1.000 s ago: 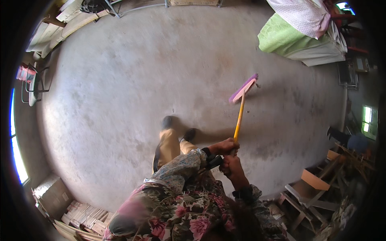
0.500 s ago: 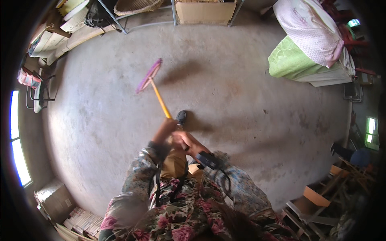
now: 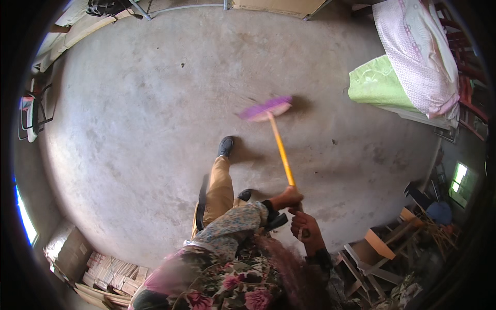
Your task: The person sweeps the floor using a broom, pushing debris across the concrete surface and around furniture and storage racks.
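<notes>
A broom with a yellow handle [image 3: 281, 148] and a purple bristle head [image 3: 266, 109] reaches out ahead of me, its head low over the concrete floor and slightly blurred. My left hand [image 3: 287, 198] is closed round the lower part of the handle, its arm crossing in front of my body. Just nearer to me, my right hand [image 3: 306, 229] has its fingers curled at the handle's end, which they largely hide. My shoe [image 3: 226, 146] stands on the floor left of the broom, the other foot farther back.
Cloth-covered goods [image 3: 385, 82] stand at the far right. Wooden pieces [image 3: 382, 248] are piled at the near right, with stacked wood strips [image 3: 111, 274] and a cardboard box [image 3: 72, 250] at the near left. A chair [image 3: 33, 113] is by the left wall. Small debris [image 3: 182, 65] dots the floor.
The broom head has swung from left to right, and both hands have moved right with the handle. My view has shifted, and the forward leg shows more.
</notes>
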A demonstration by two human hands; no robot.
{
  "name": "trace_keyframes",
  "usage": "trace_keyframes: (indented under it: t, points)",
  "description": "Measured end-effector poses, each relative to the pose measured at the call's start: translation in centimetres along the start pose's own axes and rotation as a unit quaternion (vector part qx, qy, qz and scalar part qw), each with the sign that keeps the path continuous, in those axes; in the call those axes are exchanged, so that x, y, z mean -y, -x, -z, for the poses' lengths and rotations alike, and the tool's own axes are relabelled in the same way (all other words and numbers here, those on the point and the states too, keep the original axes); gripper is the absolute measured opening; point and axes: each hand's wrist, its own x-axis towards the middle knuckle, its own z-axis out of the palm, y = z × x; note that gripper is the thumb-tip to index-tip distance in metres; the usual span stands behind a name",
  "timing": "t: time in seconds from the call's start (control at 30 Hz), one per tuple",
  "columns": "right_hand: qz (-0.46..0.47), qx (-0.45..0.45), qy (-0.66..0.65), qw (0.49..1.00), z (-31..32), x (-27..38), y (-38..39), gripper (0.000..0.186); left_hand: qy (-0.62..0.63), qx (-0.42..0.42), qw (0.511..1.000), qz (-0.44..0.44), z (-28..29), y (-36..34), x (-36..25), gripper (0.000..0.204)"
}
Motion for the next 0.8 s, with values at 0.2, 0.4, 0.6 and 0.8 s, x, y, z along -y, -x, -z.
trace_keyframes:
  t: [0.2,0.4,0.6,0.8]
  points:
    - [0.165,-0.075,0.164,0.970,-5.8,-1.2,1.2,0.014,0.783,0.024,0.613,0.107,8.5,-0.1,-2.0,0.014]
    - [0.058,0.086,0.187,0.977,-9.2,-1.2,-2.3,0.015,0.642,-0.220,0.709,0.192,12.7,5.8,3.6,0.016]
    - [-0.071,0.171,0.294,0.938,-20.3,1.7,-16.1,0.031,0.592,-0.376,0.633,0.326,19.0,13.3,17.5,0.012]
    - [-0.154,0.305,0.199,0.918,-26.3,0.7,-24.7,0.029,0.184,-0.346,0.902,0.183,21.3,18.7,25.6,0.003]
